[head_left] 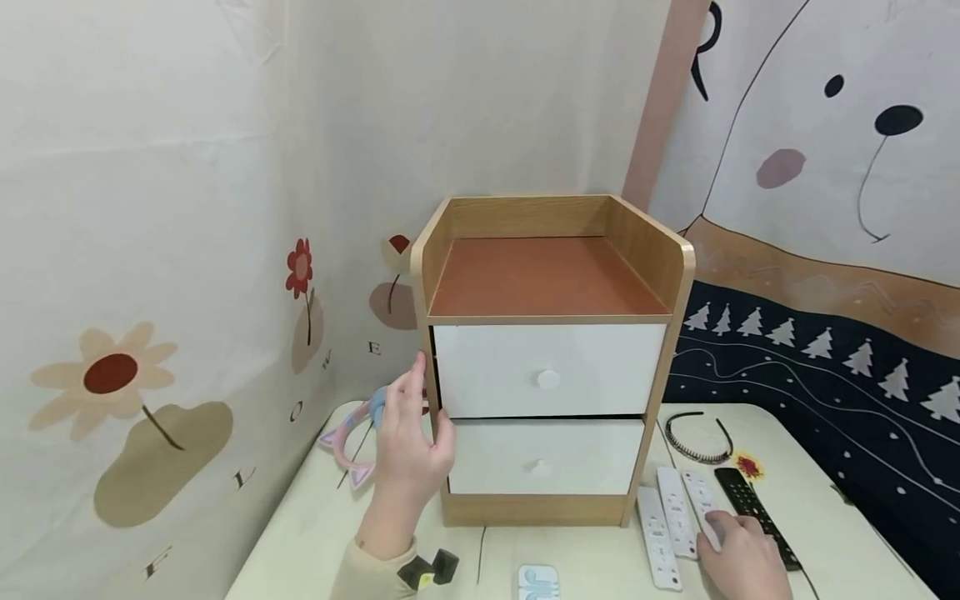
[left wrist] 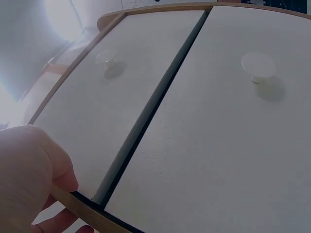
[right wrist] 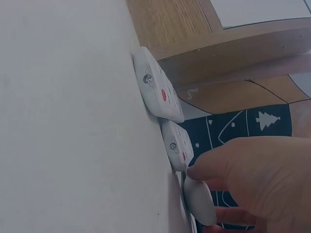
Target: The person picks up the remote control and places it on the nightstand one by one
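Note:
A wooden cabinet (head_left: 536, 510) with two white drawers stands upright on the table. My left hand (head_left: 414, 442) grips its left side panel; in the left wrist view the thumb (left wrist: 63, 174) lies at the front edge and the fingers are on the outer side. The upper drawer (head_left: 551, 358) and lower drawer (head_left: 543, 467) each bear a round white knob. My right hand (head_left: 746, 554) holds a slim white remote control (right wrist: 199, 201) by its near end, tilted in the right wrist view. Beside it lie two white power strips (head_left: 657, 542) (head_left: 677, 510) and a black remote control (head_left: 750, 508).
A pastel cat-ear headband (head_left: 343, 442) lies left of the cabinet. A black headband (head_left: 701, 457) and a small yellow-red flower (head_left: 748, 465) lie to its right. A white-blue case (head_left: 538, 580) is at the table's front. Printed curtains hang behind and at both sides.

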Demonstrator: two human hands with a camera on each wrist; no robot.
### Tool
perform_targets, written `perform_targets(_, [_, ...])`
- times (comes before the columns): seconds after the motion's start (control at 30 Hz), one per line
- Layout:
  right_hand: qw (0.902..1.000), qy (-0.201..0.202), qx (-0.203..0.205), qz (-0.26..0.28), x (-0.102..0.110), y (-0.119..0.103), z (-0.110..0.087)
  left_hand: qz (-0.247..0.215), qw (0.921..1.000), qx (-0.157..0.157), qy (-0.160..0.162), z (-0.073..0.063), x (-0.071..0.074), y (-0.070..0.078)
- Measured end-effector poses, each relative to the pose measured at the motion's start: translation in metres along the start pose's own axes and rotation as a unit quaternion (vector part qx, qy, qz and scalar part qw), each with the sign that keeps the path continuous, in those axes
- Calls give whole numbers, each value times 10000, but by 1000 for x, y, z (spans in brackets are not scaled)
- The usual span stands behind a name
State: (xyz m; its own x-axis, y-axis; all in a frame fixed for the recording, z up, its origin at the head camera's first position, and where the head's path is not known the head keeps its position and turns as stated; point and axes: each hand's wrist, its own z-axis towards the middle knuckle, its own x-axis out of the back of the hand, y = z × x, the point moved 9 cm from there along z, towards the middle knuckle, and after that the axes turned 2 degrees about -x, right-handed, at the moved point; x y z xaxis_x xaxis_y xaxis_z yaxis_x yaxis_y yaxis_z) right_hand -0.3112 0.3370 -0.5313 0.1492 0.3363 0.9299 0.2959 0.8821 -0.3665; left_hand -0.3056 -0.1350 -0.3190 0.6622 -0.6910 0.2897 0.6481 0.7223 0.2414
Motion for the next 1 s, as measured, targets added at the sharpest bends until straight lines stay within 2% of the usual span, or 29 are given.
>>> perform_targets(0.27, [9993,-261,-283,38,-1,8,-1,87,9997,-235,27,0,0,3])
perform_targets(0.37, [9986,-162,-442,221,2,12,-1,102,9995,-287,71,-1,1,3])
perform_targets(0.43, [9982,124,-437,382,8,12,-2,108,9993,-332,102,-2,2,3])
perform_targets(0.5, [9960,573,-433,531,18,10,-4,100,9993,-358,104,-3,2,3])
perform_targets(0.6, [9882,1303,-336,737,36,2,-10,114,9992,-379,99,-3,3,2])
perform_targets(0.7, [9757,1922,-279,1013,53,-6,-20,118,9992,-383,93,-3,4,2])
perform_targets(0.83, [9527,2585,-206,1583,74,-19,-38,128,9992,-366,94,-4,4,2])
perform_targets(0.93, [9239,3135,-71,2193,92,-33,-56,115,9993,-347,95,-4,3,1])
perform_targets(1.0, [8942,3589,190,2670,107,-43,-71,108,9993,-339,85,-4,3,1])
